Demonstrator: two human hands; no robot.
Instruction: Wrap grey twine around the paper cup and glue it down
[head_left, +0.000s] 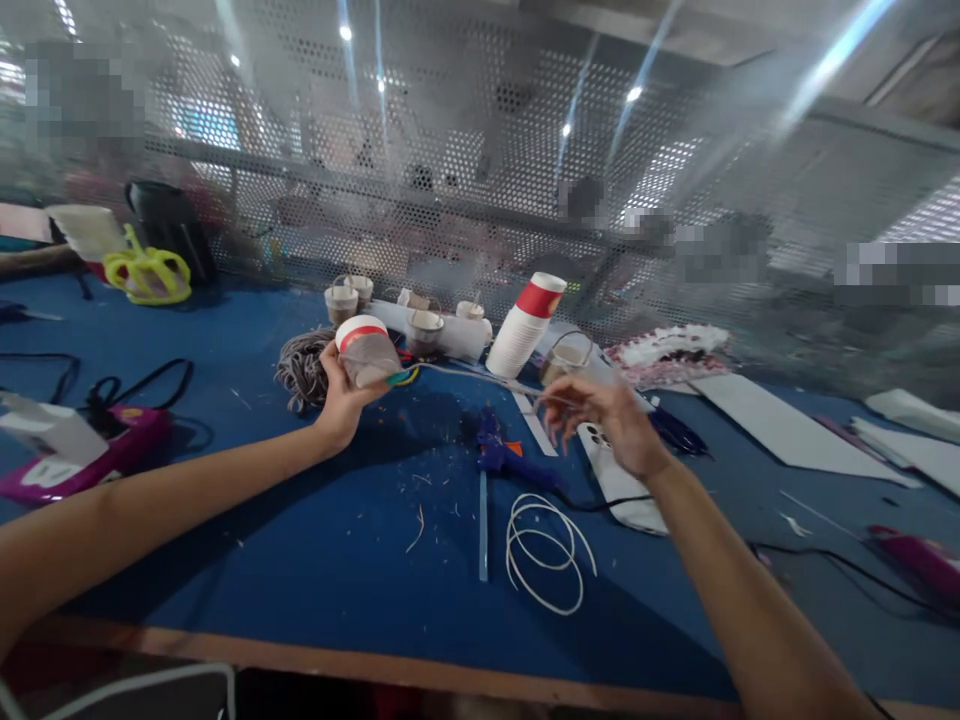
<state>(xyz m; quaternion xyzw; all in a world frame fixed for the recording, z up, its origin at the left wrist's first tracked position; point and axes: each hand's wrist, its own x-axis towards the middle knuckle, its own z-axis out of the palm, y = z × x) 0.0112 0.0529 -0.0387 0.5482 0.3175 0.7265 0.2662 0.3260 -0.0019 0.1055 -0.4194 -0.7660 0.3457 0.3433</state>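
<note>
The person's left hand (pixel 343 400) holds a cup (pixel 369 358) partly wrapped in grey cord (pixel 480 374), whose strand stretches towards the right hand (pixel 604 412); blur makes its grip uncertain. A blue glue gun (pixel 496 452) lies on the tabletop (pixel 315 570).

The blue table (pixel 300 560) (scraps (pixel 421 522) about) carries a glue gun (pixel 495 455) and yarn (pixel 300 370).

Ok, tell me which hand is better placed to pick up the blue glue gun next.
Probably the right hand: it is nearer the glue gun and appears to hold only the thin cord. The left hand is farther off and grips the cup.
</note>
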